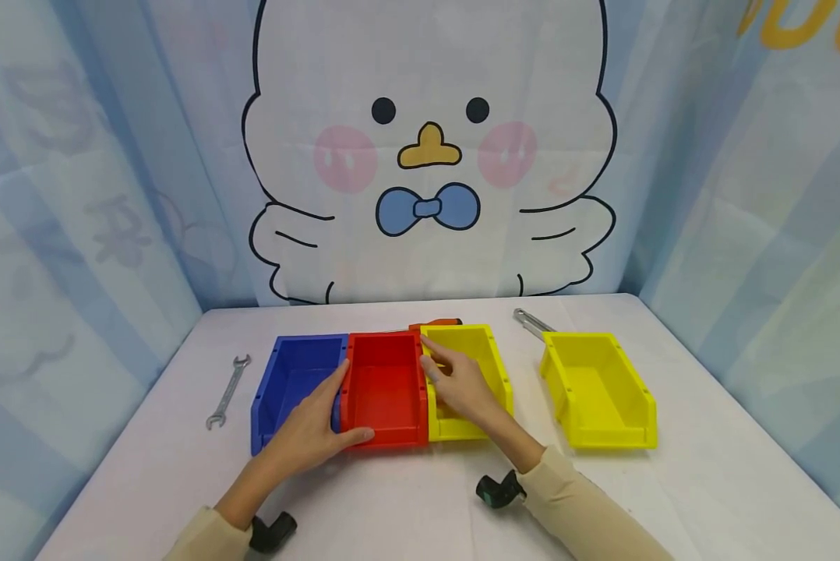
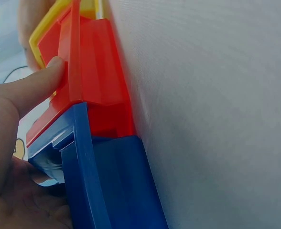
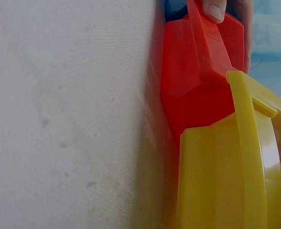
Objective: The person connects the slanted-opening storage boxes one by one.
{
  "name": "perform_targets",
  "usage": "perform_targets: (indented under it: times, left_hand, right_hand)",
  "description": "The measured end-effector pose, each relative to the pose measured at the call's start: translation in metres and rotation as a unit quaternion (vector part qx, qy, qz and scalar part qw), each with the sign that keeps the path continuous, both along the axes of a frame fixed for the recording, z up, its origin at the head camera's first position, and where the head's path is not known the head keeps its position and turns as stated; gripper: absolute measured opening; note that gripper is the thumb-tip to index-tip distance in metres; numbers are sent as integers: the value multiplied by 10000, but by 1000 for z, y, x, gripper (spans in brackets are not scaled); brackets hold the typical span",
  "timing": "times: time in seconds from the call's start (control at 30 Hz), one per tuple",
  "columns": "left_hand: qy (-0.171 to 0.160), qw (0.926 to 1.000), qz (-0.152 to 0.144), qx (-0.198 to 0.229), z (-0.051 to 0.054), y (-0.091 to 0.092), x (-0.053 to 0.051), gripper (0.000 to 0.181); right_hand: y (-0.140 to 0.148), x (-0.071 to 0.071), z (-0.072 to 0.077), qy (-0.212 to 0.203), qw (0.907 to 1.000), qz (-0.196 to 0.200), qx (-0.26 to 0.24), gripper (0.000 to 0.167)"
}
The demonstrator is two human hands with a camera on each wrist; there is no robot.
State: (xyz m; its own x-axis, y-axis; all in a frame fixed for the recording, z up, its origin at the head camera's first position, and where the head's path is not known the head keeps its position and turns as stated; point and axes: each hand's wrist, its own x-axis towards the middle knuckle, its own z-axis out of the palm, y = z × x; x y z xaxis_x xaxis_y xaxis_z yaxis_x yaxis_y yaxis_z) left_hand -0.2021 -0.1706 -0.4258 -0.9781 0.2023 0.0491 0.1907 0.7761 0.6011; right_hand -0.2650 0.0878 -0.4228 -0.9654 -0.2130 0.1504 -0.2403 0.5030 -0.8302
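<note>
Red bin (image 1: 386,389) sits approx. mid-table, open top up, in a tight row: blue bin (image 1: 297,382) touching at its 9 o'clock, middle yellow bin (image 1: 455,431) touching at its 3. L. hand (image 1: 311,428) comes in from 8 o'clock: thumb on red's near lip, other fingers fairly straight along the red/blue join; hand spread, pressing rather than clenched. L. wrist view also shows the thumb on red's lip. R. hand (image 1: 462,382) comes from approx. 4, over the middle yellow bin, fingertips touching the wall btwn yellow & red; fingers loosely extended, not clenched.

Clock centred on red: right-hand yellow bin (image 1: 598,397) at 3, apart from the row w/ a gap. Behind the row, approx. 1, a tool w/ orange-and-black handle (image 1: 441,322), partly hidden by the bins. Silver tool (image 1: 530,320) at 2, its near end hidden by the right-hand yellow bin. Dbl. open-end wrench (image 1: 227,393) at 9, beyond blue, lying slanted.

All on a white-covered table (image 1: 406,506). Beige sleeves (image 1: 588,506) w/ black wrist devices (image 1: 499,490) at approx. 4 & 7. At 12, backdrop cloth (image 1: 427,261) w/ cartoon bird in blue bow tie.
</note>
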Motion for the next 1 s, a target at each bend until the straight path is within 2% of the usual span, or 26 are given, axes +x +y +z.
perform_targets:
  times: [1.0]
  left_hand:
    - [7, 10000, -15, -37, 0, 0, 1, 116]
  right_hand:
    - [0, 1, -9, -49, 9999, 83, 61, 51]
